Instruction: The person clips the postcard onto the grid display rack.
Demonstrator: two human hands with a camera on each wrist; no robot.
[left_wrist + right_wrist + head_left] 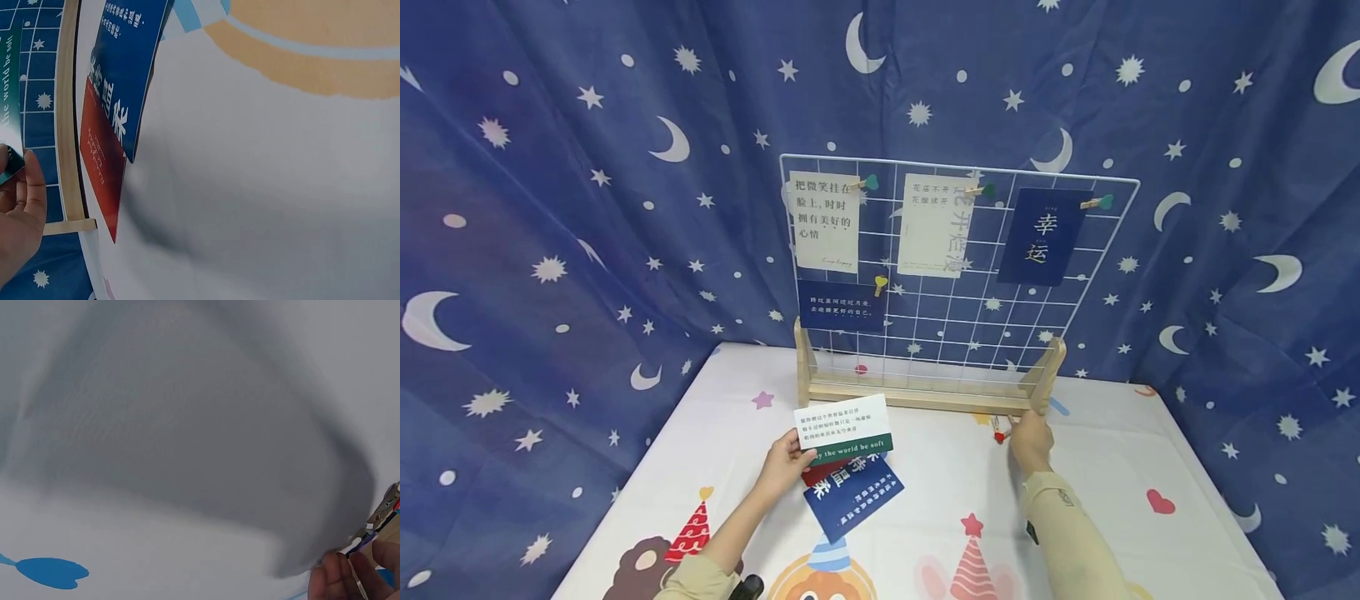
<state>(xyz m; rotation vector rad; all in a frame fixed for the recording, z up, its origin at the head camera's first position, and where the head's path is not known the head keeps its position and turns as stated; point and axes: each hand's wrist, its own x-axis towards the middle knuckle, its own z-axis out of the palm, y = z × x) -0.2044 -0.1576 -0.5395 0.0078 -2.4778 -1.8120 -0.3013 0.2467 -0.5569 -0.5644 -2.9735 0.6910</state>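
My left hand [785,463] pinches a white card with a green lower band [844,425] by its lower left corner. Below it on the table lie a blue card with white writing [854,498] and a red card [103,159], partly overlapped. At the rack's right foot, my right hand [1032,442] has its thumb and fingers around a small clothespin [361,545], mostly hidden by the fingers. Other small wooden clothespins [382,514] lie right beside the fingertips; a red-topped one [998,435] shows left of the hand.
A white wire grid [951,321] stands in a wooden base [917,402] at the table's back. Clothespins fix two pale cards [826,237] and two dark blue cards [1041,242] to it. A star-patterned curtain [580,183] surrounds the printed tablecloth [940,483].
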